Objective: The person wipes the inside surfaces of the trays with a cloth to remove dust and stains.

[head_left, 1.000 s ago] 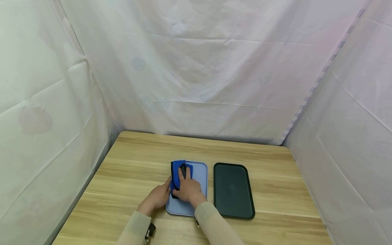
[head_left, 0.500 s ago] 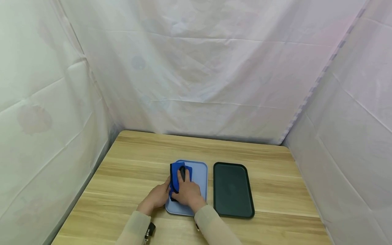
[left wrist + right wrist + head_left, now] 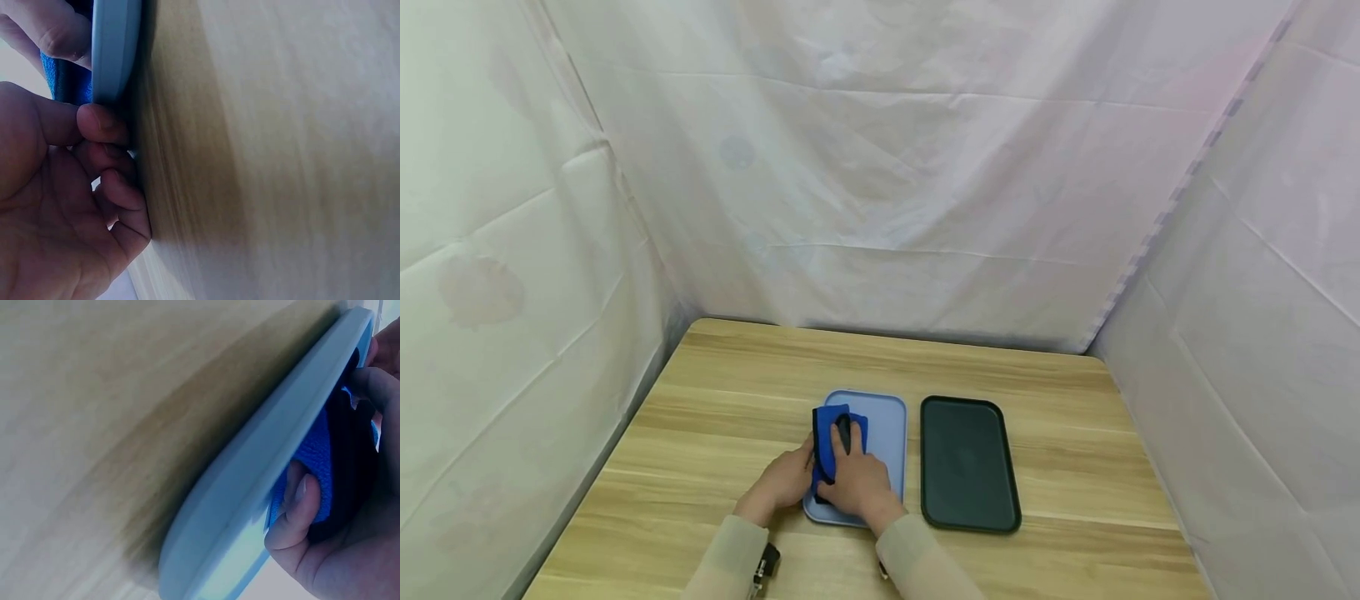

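A blue cloth (image 3: 827, 424) with black edging lies folded over the left part of a light blue tray (image 3: 886, 417). My right hand (image 3: 859, 483) grips the cloth from above and presses it onto the tray; in the right wrist view, curled fingers (image 3: 299, 509) hold its blue and black folds. Some dark material shows under the fingers, partly hidden. At the tray's left side, my left hand (image 3: 784, 479) holds the rim, with the thumb and bent fingers close against it in the left wrist view.
To the right, a dark green tray (image 3: 968, 467) lies flat, a narrow gap from the light blue one. Both rest on a wood-grain table (image 3: 715, 375). White sheets (image 3: 880, 167) hang around the table's back and sides.
My right hand has slid the cloth a little toward me and slightly left along the tray. The left hand has stayed at the tray's left rim.
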A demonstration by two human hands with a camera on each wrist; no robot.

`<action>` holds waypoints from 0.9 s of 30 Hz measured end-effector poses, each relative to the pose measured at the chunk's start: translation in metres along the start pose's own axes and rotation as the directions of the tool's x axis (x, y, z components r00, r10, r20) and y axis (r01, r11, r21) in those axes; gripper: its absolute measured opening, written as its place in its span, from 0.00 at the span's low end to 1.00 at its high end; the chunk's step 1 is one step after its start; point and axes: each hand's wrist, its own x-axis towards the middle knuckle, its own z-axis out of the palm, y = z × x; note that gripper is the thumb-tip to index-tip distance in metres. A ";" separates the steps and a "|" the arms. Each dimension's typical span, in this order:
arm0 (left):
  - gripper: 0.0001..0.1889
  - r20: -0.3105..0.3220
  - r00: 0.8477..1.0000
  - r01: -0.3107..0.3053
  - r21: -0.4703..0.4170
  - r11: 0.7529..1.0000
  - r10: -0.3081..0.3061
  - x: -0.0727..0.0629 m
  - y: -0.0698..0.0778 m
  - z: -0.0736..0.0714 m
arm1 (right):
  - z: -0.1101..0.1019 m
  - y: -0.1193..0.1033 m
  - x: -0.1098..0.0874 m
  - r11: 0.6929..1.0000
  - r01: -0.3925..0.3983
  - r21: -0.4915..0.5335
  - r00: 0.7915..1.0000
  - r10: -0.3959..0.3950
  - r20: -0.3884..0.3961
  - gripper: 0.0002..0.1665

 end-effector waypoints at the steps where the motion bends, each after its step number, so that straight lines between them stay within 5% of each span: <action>1: 0.30 0.000 1.000 -0.002 0.003 1.000 0.002 0.000 -0.001 0.000 | 0.000 0.000 -0.001 1.000 -0.002 0.000 1.000 0.002 0.002 0.60; 27: 0.29 0.002 1.000 0.011 -0.003 1.000 -0.011 0.000 -0.001 0.001 | 0.002 -0.007 -0.017 0.999 -0.025 0.026 1.000 0.025 0.002 0.64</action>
